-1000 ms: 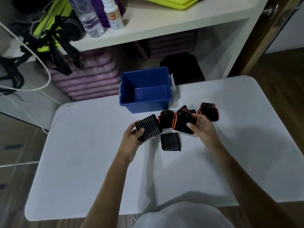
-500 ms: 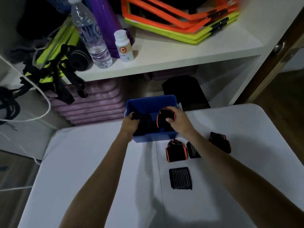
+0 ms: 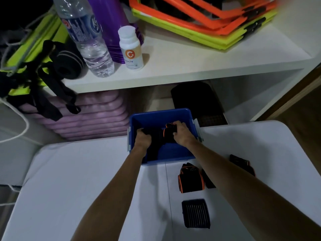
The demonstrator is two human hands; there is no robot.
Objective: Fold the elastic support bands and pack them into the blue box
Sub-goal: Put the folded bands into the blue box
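Both my hands reach down inside the blue box point(image 3: 160, 114) at the far edge of the white table point(image 3: 69, 180). My left hand point(image 3: 142, 139) grips a folded black striped band point(image 3: 155, 134). Beside it my right hand point(image 3: 182, 134) grips a black band with orange trim point(image 3: 169, 131). On the table to the right of the box lie an orange-trimmed folded band point(image 3: 190, 180), a plain black one point(image 3: 208, 181) partly under my right forearm, and another orange-trimmed band point(image 3: 242, 163). A black striped band point(image 3: 195, 213) lies nearer to me.
A white shelf point(image 3: 173, 66) stands just behind the box with a water bottle point(image 3: 86, 37), a white pill bottle point(image 3: 131, 47), a purple bottle and orange and yellow frames point(image 3: 199, 20). Purple mats point(image 3: 90, 117) are stacked under it. Black straps point(image 3: 48, 84) hang at the left.
Both hands carried their bands from above the table over the box and lowered them inside. My head moved forward, so the shelf looks closer.
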